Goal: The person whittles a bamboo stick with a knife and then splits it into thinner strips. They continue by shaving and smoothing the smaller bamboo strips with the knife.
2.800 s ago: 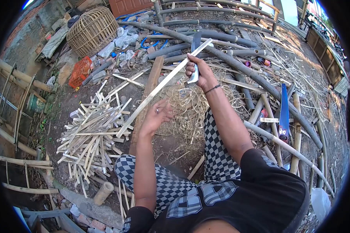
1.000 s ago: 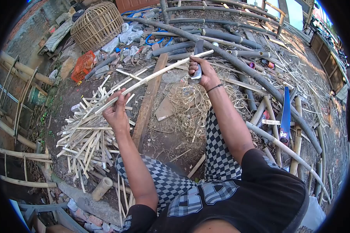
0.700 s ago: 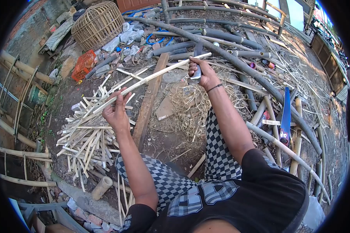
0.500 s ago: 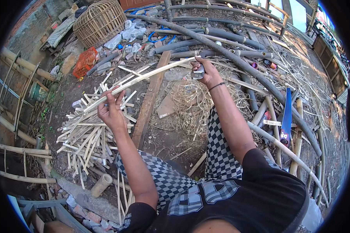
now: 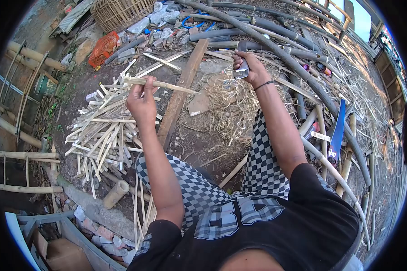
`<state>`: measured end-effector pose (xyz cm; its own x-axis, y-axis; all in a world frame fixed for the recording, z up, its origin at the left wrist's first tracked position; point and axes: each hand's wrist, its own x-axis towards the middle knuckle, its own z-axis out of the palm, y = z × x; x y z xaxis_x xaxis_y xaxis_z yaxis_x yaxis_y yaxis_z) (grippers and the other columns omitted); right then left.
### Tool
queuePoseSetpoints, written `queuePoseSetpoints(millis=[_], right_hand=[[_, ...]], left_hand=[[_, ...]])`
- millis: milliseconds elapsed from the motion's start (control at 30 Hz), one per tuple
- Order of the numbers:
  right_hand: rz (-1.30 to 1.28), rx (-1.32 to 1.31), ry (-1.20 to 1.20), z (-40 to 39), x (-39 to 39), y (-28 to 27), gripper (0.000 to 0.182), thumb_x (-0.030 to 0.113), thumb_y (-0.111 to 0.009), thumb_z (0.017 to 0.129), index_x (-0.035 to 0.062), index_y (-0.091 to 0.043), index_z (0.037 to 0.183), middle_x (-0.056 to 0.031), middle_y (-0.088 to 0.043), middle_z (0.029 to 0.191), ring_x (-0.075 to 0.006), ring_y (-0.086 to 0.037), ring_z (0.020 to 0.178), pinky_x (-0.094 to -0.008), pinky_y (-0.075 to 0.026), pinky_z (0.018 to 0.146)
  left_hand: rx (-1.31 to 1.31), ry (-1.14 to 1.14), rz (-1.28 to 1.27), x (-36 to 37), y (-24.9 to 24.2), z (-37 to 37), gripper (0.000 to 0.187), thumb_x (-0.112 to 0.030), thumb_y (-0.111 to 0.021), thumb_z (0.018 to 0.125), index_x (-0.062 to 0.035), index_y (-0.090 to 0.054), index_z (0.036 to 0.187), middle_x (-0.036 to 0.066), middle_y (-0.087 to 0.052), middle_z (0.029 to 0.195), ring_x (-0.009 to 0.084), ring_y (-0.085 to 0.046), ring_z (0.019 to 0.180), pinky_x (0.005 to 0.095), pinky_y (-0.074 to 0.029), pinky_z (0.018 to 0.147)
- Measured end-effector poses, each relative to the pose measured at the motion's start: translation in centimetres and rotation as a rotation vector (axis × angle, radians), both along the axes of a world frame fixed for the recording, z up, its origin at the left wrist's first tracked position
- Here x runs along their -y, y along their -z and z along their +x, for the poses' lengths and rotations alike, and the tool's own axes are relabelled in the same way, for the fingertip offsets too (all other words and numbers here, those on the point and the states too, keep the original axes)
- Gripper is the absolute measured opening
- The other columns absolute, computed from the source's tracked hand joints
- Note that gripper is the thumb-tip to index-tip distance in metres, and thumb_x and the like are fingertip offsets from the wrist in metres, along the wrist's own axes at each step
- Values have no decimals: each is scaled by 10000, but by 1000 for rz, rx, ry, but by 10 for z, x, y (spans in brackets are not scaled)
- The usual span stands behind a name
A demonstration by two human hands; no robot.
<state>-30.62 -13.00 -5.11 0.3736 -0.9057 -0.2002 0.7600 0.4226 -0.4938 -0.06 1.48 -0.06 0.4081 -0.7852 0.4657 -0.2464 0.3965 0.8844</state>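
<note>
My left hand (image 5: 142, 101) grips a long pale bamboo strip (image 5: 167, 85), held roughly level above the pile of cut bamboo strips (image 5: 99, 131) on the ground to my left. My right hand (image 5: 251, 67) is closed on a knife (image 5: 242, 68) with a dark blade, held out over a tangle of curly bamboo shavings (image 5: 233, 101). The strip's right end is free, well short of the knife. My legs in checked trousers (image 5: 262, 153) frame the ground between the hands.
A wooden plank (image 5: 181, 90) lies on the dirt between pile and shavings. Dark bamboo poles (image 5: 298, 58) cross the back and right. A blue saw (image 5: 338, 131) lies at right, a woven basket (image 5: 122, 11) and orange crate (image 5: 103, 47) at back left, a short bamboo tube (image 5: 116, 194) near my left knee.
The strip has come away from the knife hand. My left hand has carried it left over the pile and turned it nearly level. My right hand stays put with the knife.
</note>
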Motion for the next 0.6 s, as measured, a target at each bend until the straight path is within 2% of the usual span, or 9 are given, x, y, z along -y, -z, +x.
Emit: queuePoseSetpoints(millis=[33,100,133,233,267,300,367,600], right_hand=[[3,-1,-3,4,-3,-1,143,96,-543,964,75,-449,859,19,-470,618,-80,-463,485,-250,-435,453],[16,-219,-60,13,-12,-5,168,185,-528,1001,44,-485,921,37,-470,640,-38,-469,492,-203,-442,412],[4,-277,-80,19,-18,-8,181,205,-539,1000,27,-507,982,41,-474,642,-36,-464,475,-204,-432,388],[-60,-424,-150,35,-25,-7,198,213,-554,994,19,-512,999,39,-480,646,-32,-455,458,-196,-431,379],[-87,-420,-183,38,-29,-5,217,215,-571,984,9,-518,1027,38,-484,648,-36,-459,450,-193,-427,371],[-87,-419,-184,43,-31,-2,217,215,-571,984,9,-518,1027,38,-484,648,-36,-459,450,-193,-427,371],[-96,-531,-214,51,-34,2,197,150,-623,934,-1,-531,1019,12,-519,650,-59,-499,462,-233,-489,394],[-121,-677,-277,72,-48,-1,233,160,-630,921,-14,-522,1032,-4,-529,658,-74,-526,467,-251,-495,395]], left_hand=[[-1,-3,3,4,6,1,232,-147,-630,956,68,-644,1040,138,-688,953,187,-684,917,326,-615,779],[-4,30,65,13,17,2,220,-145,-652,941,56,-670,1027,108,-689,931,155,-675,873,316,-613,766],[29,11,105,15,21,1,202,-144,-671,928,31,-685,1026,83,-687,917,124,-654,810,284,-597,725],[43,23,140,21,32,-3,189,-135,-680,920,22,-688,1025,69,-687,900,102,-636,770,258,-571,682],[88,29,162,23,33,-1,264,-155,-668,930,58,-645,1084,112,-694,949,158,-679,879,286,-600,745],[89,28,162,23,34,0,264,-155,-668,930,58,-645,1084,112,-694,949,158,-679,879,286,-600,745],[141,19,189,24,33,2,262,-156,-671,929,57,-648,1082,109,-692,948,154,-677,878,288,-601,742],[174,-17,173,22,30,-3,243,-152,-662,933,57,-663,1056,112,-691,930,150,-675,851,289,-607,733]])
